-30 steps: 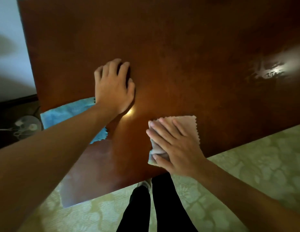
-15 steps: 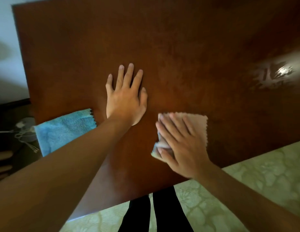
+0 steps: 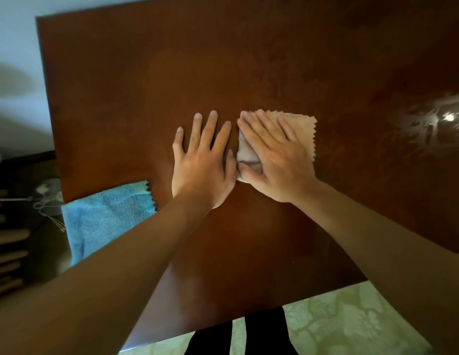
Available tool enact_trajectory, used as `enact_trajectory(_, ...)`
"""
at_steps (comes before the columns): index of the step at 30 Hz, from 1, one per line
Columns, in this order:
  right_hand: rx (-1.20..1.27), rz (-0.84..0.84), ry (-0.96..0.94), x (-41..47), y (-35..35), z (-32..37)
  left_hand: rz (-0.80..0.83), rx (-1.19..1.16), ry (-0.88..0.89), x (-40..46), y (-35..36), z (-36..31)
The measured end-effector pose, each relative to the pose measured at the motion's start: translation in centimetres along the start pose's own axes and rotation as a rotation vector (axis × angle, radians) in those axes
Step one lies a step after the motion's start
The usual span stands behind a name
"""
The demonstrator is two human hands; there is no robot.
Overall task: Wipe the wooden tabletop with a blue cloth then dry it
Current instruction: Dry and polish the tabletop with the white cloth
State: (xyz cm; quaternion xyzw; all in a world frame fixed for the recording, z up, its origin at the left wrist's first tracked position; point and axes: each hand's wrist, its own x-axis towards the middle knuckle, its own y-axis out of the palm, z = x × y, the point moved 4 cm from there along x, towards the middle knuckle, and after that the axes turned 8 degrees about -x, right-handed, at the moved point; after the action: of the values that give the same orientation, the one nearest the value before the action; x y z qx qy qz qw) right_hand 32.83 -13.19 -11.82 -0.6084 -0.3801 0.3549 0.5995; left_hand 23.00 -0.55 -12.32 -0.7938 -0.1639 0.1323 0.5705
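Bench being pressed by two flat hands

A beige cloth is being pressed onto the wooden bench by the right hand, fingers straight. The left hand is being laid flat just beside it. A blue cloth is lying draped over the bench's left edge.

Patterned green floor, fan at L.
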Motion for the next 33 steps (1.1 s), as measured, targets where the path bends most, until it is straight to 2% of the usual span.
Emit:
enact_trajectory(3,0.003,0.012,-0.037,-1.0,-0.1,0.5,0.004,0.003,-0.002,0.0,0.0,0.0)
enact_trajectory(10,0.040,0.069,-0.279,-9.1,0.3,3.8,0.020,0.016,-0.024,0.0,-0.2,-0.1)
enact_trajectory(13,0.084,0.066,-0.310,-6.3,0.2,1.6,0.027,0.004,-0.019,0.0,-0.3,-0.2)
enact_trajectory(17,0.072,0.085,-0.095,2.5,-0.1,-4.2,0.028,0.001,-0.030,0.0,-0.2,-0.1)
enact_trajectory(20,-0.002,0.134,-0.068,7.2,-0.1,-5.6,0.015,-0.001,-0.028,0.0,-0.3,-0.1)
enact_trajectory(22,-0.023,0.128,-0.089,6.8,0.0,-4.8,0.013,-0.010,-0.021,-0.1,-0.4,-0.1)
enact_trajectory(28,0.036,0.041,-0.326,-3.9,-0.1,-0.4,0.003,-0.026,-0.025,-0.1,-0.5,0.0)
enact_trajectory(31,0.041,0.052,-0.391,-2.8,0.1,-1.3,0.010,-0.031,-0.025,-0.1,-0.5,0.1)
enact_trajectory(33,0.028,0.056,-0.350,1.0,0.3,-3.0,0.022,-0.047,-0.030,0.0,-0.5,0.1)
